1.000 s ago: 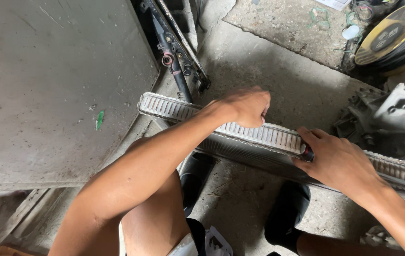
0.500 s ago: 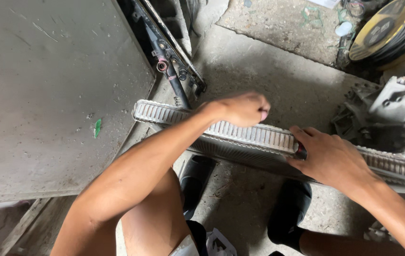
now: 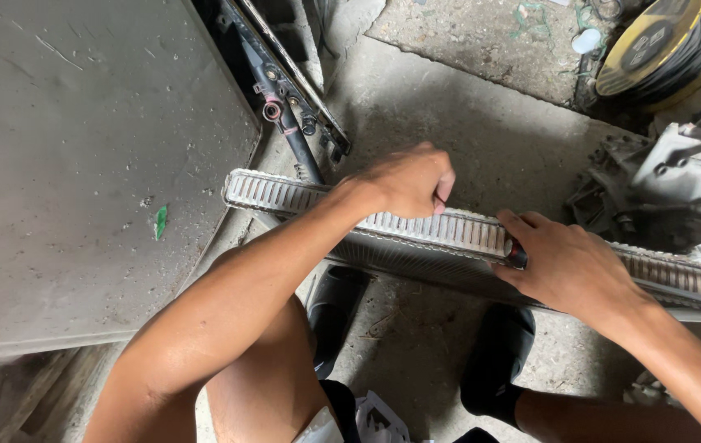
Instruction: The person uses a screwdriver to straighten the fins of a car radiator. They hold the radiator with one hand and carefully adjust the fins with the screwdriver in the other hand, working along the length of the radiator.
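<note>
A long finned metal radiator core (image 3: pixel 465 234) stands on its edge across the concrete floor, its slotted top rail facing up. My left hand (image 3: pixel 406 182) rests on that rail near the middle, fingers curled down over it. My right hand (image 3: pixel 568 267) presses on the rail further right and grips a small dark tool (image 3: pixel 516 253) with a red band against the slots. My knees and two dark sandals (image 3: pixel 334 308) are just below the core.
A large grey metal panel (image 3: pixel 80 164) fills the left. A dark metal bracket with bolts (image 3: pixel 289 107) lies behind the core. At the far right sit a grey engine casting (image 3: pixel 679 184) and a yellow cable spool (image 3: pixel 654 45).
The view has shifted slightly. My left hand has stayed on the rail, and my right hand has crept a little left along it with the tool.
</note>
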